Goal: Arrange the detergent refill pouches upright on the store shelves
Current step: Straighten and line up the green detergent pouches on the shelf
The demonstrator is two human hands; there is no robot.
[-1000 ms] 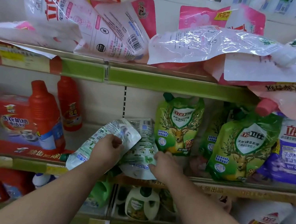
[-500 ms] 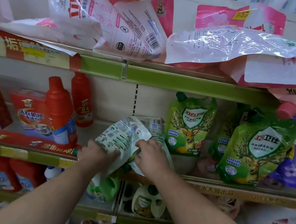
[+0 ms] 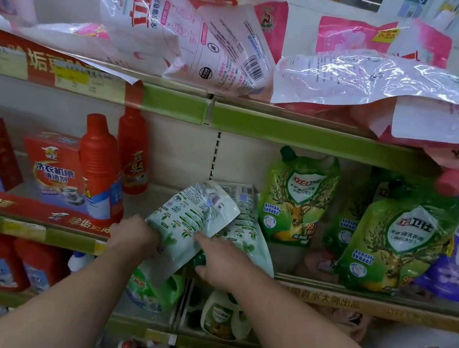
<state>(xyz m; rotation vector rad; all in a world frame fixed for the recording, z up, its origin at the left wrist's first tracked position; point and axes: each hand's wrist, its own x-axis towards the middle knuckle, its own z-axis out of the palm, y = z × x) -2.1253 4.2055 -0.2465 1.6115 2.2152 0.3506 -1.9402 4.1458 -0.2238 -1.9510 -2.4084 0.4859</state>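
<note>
The left hand [image 3: 136, 234] had slid down the near pale-green pouch [image 3: 185, 221] since 1 second earlier, when it gripped higher up its face; it now held the pouch's lower left edge, fingers curled round it, with the pouch tilted toward 2 o'clock and its bottom hanging past the shelf lip [image 3: 351, 304]. The right hand [image 3: 227, 263] had shifted left from the second pouch [image 3: 246, 230] and lay at the base of both, index finger stretched onto the near pouch; whether the other fingers pinched anything could not be told. That second pouch leaned back behind the first, at 3 o'clock of it. Judged from this, both pouches were still slanted with backs facing out, so the standing-up step was under way, not done. At 3 o'clock of the hands, 2 green deer pouches [image 3: 297, 202] stood upright on the same shelf. At 12 o'clock, pink pouches [image 3: 189, 33] lay slumped on the upper shelf [image 3: 288, 132], unsorted. The view had also drifted left between frames.
</note>
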